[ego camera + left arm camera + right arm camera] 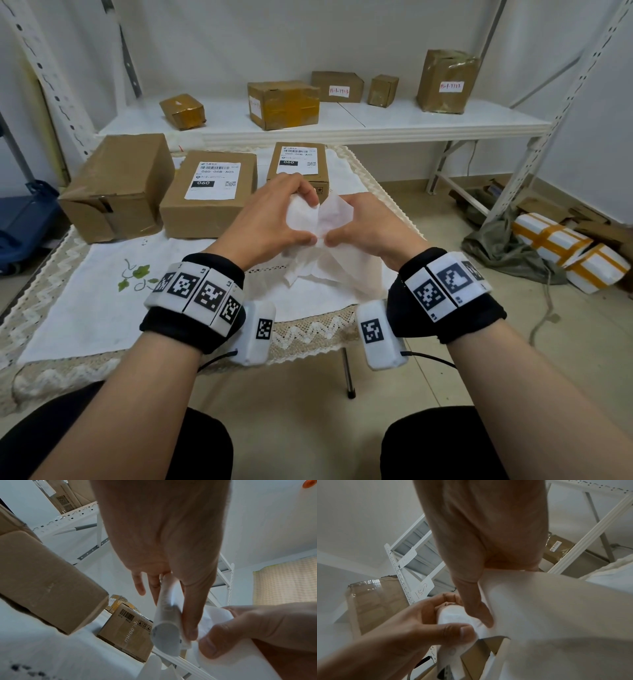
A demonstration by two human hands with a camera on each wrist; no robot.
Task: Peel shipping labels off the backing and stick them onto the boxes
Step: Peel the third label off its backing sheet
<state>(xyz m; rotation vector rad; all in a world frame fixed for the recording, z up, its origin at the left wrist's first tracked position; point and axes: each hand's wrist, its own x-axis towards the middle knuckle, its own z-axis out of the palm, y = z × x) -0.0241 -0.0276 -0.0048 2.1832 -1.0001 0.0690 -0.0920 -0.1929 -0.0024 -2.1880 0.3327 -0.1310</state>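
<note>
Just in front of the middle box (209, 195), above the white cloth of the table (85, 308), both hands meet on one sheet of label stock. The left hand (270, 219) has its fingers curled round a rolled-up part of the sheet (165, 632), thumb pressing at the near edge; the right hand (370, 226) pinches the flatter, translucent part (334, 212) between thumb and fingers, the two thumbs almost touching. Which layer is the label and which the backing is hard to tell from here; the rolled piece is probably the label coming away.

The middle box and the small box (297, 164) behind the hands already carry printed labels on top. The larger box (120, 185) to the left of the middle box shows none, so it looks like the next target.

To do the peel well, I would keep the split low and even: pull the two layers apart along the sheet's length rather than across a corner, so the paper does not tear. Hold the sticky piece by its edges only, and let it uncurl before it folds onto itself, since a rolled label can bond to its own adhesive. Once free, carry it flat over the bare box left of the middle one, set one edge down first, then smooth toward the far edge to avoid creases.
</note>
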